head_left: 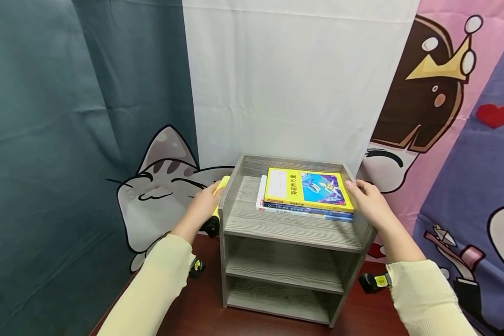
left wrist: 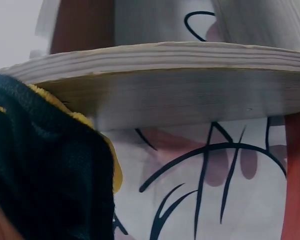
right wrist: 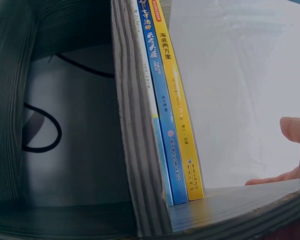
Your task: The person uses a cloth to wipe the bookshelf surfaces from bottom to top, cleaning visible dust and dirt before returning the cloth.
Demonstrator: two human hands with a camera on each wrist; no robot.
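Note:
A small grey wood-grain shelf (head_left: 294,239) stands with several books on its top board. Uppermost lies a yellow book (head_left: 287,184) with a blue picture, over blue and white ones; their spines show in the right wrist view, the yellow book (right wrist: 182,135) outermost. At the shelf's left outer side, my left hand (head_left: 201,205) holds a cloth, yellow on one face and dark on the other. That cloth (left wrist: 55,150) lies against the side panel in the left wrist view. My right hand (head_left: 369,203) grips the upper right side panel, thumb on the inner side near the books.
Two lower compartments (head_left: 283,266) of the shelf face me. It stands on a reddish-brown surface (head_left: 206,298). Close behind hangs a white curtain (head_left: 294,84), with a dark green cloth (head_left: 38,140) at left and a cartoon-printed cloth (head_left: 458,186) at right.

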